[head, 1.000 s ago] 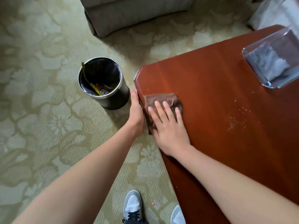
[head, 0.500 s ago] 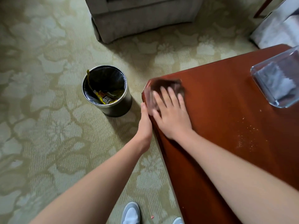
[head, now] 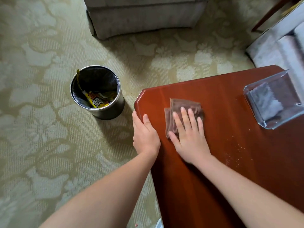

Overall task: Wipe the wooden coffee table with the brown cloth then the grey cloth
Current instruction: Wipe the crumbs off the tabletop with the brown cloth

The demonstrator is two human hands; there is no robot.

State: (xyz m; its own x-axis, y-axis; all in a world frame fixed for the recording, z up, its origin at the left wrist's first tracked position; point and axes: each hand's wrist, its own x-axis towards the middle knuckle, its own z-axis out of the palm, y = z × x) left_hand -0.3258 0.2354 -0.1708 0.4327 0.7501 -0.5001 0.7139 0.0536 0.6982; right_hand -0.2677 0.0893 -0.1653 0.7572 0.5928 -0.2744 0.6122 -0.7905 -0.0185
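Observation:
The folded brown cloth (head: pixel 184 107) lies on the reddish wooden coffee table (head: pixel 222 99) near its far left corner. My right hand (head: pixel 189 134) presses flat on the cloth with straight, spread fingers. My left hand (head: pixel 144 134) rests against the table's left edge, thumb on the top surface and fingers down along the side. A grey cloth (head: pixel 264 101) lies inside a clear glass dish (head: pixel 279 119) at the table's right. Fine crumbs (head: pixel 236 150) dot the wood right of my right wrist.
A round metal waste bin (head: pixel 97 92) with a black liner and yellow wrappers stands on the patterned carpet left of the table. A grey upholstered seat (head: pixel 144 15) sits at the back, and another grey seat (head: pixel 283 38) at the far right.
My right hand has slid the brown cloth away from the table's corner toward the right. My left hand stays on the table's left edge, now with its thumb on top. The view has shifted.

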